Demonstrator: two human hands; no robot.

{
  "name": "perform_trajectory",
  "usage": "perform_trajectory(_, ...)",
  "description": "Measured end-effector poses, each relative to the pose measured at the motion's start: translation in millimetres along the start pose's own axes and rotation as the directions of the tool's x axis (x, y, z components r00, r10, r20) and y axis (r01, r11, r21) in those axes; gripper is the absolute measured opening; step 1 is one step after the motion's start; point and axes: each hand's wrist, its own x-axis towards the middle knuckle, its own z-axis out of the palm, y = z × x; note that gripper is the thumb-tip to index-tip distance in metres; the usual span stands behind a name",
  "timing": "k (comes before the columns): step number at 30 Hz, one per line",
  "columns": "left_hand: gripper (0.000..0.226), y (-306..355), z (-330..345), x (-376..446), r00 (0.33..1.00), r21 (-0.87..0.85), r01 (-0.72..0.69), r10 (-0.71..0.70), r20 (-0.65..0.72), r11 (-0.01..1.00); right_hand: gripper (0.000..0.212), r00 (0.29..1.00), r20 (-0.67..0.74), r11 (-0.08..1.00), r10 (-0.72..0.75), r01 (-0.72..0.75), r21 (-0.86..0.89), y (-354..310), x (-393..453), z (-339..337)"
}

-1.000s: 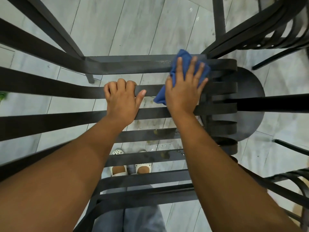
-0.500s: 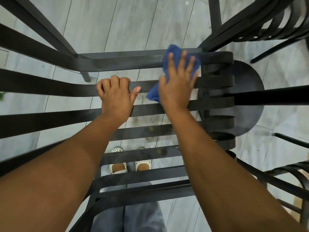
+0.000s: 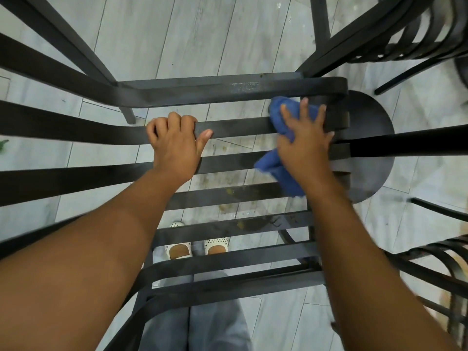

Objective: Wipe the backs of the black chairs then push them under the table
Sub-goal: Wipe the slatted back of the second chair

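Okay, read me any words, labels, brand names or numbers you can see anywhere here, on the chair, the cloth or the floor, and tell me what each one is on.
None: no readable text shows in this view.
Black chair: bare slats, no label or brand mark visible.
Blue cloth under the right hand: plain, no tag showing.
Floor: pale planks with stains only.
White shoes: a dot pattern, no lettering.
Left hand grips a slat and covers no visible print.

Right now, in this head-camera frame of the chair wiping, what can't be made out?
- Blue cloth: its middle lies under the right hand.
- Left hand: its fingertips curl over a slat, out of sight.
- Black chair: its slats run off the left edge, and the forearms cover the near ones.
- Table: none can be identified in this view.
- Shoes: partly hidden behind slats.
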Motion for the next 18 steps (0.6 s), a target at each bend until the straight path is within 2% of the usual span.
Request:
perform_trajectory(1,0.049,-0.3,0.1,0.1,1.000,-0.004,-0.002,0.002,0.000,1.000,0.064,1.000,0.026,0.996,0.009,-0.006,-0.093,-4.6,-10.8,11.8)
perform_trajectory(3,0.048,-0.5,1.4,-0.2,1.000,-0.015,-0.010,0.010,-0.010,1.000,0.073,1.000,0.008,0.987,0.015,-0.014,-0.161,-22.5,-25.7,36.2)
perform_trajectory(7,0.059,-4.6,6.0,-0.7,0.998,-0.014,-0.028,0.027,-0.053,1.000,0.066,0.975,-0.025,0.951,-0.221,0.210,-0.226,-75.5,-44.8,82.3)
perform_trajectory(10,0.061,-4.2,4.6,-1.0,0.997,0.003,-0.047,0.047,-0.066,0.999,0.064,0.964,-0.033,0.931,-0.265,0.247,-0.267,-62.9,-40.2,84.3)
perform_trajectory(13,0.045,-2.7,1.9,-0.9,0.999,0.001,-0.035,0.035,-0.032,0.999,0.065,0.968,-0.067,0.928,-0.242,0.211,-0.307,-20.0,-31.1,71.1)
perform_trajectory(16,0.043,-3.2,1.3,-1.6,0.999,0.001,-0.041,0.041,-0.035,0.999,0.065,0.974,-0.146,0.948,-0.174,0.125,-0.292,19.8,-22.8,55.0)
perform_trajectory(18,0.044,-3.2,2.5,-2.4,0.998,-0.004,-0.046,0.045,-0.047,0.999,0.062,0.978,-0.197,0.969,-0.069,0.019,-0.245,40.9,-17.6,43.9)
